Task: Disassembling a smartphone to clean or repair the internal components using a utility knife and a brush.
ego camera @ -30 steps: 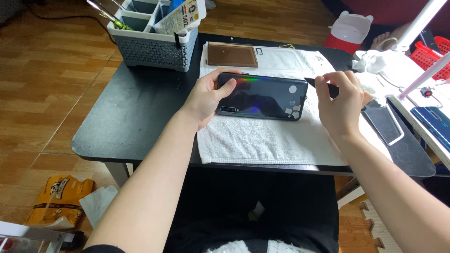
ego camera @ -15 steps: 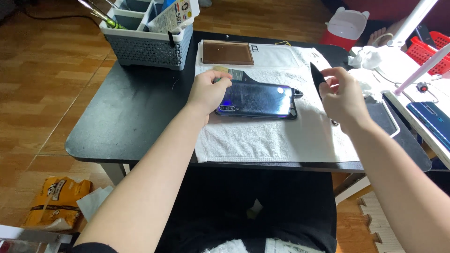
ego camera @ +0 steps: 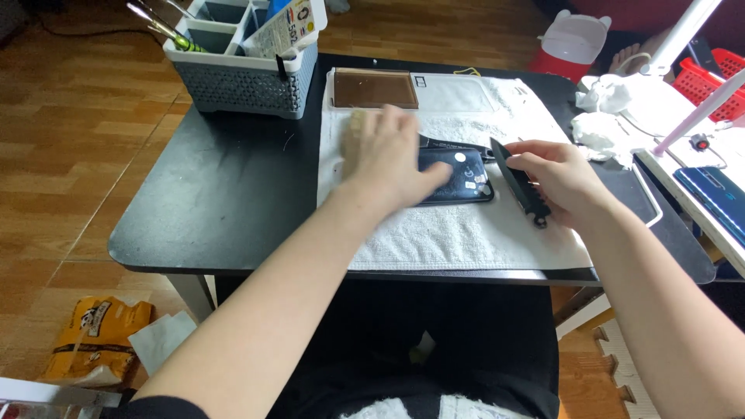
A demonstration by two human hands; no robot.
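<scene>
Left hand point(ego camera: 388, 155): blurred, spread flat over the dark phone point(ego camera: 458, 177), palm down, fingers loose, gripping nothing.
Right hand point(ego camera: 563, 182): fingers closed round a thin black blade-like tool point(ego camera: 518, 186), tip tilted up twd the phone's right end.
Phone: lies mid-towel, partly under left hand.
Towel point(ego camera: 466, 233): white, spread on black table point(ego camera: 225, 194).
Behind: grey organiser basket point(ego camera: 244, 77), brown rectangular pad point(ego camera: 374, 88).

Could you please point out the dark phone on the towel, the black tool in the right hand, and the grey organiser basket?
Dark phone point(ego camera: 462, 177), head view, on its exposed back.
Black tool point(ego camera: 518, 186), head view, on the middle of its length.
Grey organiser basket point(ego camera: 240, 84), head view, on its front wall.
</scene>
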